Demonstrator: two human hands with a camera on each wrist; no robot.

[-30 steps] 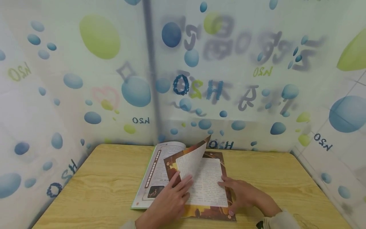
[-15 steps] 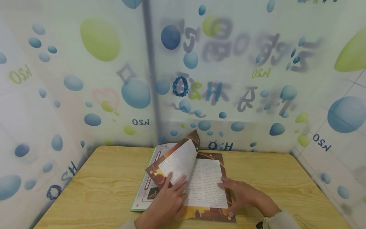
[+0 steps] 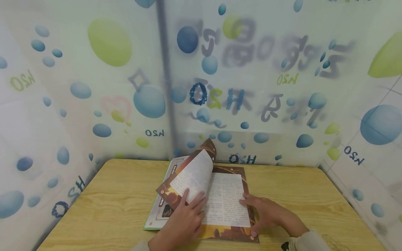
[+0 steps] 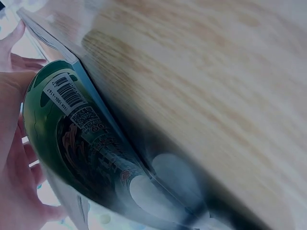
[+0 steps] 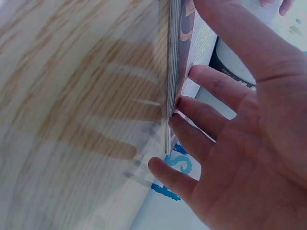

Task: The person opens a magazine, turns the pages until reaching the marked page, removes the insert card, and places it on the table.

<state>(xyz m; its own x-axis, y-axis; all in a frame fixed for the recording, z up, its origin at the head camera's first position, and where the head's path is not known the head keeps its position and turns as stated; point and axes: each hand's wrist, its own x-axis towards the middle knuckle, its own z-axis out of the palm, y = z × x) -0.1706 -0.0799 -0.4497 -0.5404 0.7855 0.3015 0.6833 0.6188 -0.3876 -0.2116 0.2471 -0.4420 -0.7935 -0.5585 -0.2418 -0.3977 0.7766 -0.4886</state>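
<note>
An open magazine (image 3: 227, 209) with brown-bordered text pages lies on the table. One lifted leaf (image 3: 193, 174) curls over toward the left, its top corner raised, partly covering the left-hand page (image 3: 154, 216). My left hand (image 3: 183, 221) presses that leaf near its lower part with extended, spread fingers. At the right edge of the magazine rests my right hand (image 3: 268, 212), thumb by the lower corner and fingertips on the page margin. The left wrist view shows the green back cover (image 4: 41, 110) with a barcode, bowed up beside the hand. In the right wrist view, fingers (image 5: 201, 117) touch the page edges.
The wooden table (image 3: 103, 205) extends on both sides of the magazine. Behind it and at the sides hang pale curtains (image 3: 150, 62) printed with blue and green drops and H2O lettering.
The lifted leaf has swung left and down across the left-hand page, most of it in the first half second. My left hand shifted slightly with it; the right hand stayed in place.
</note>
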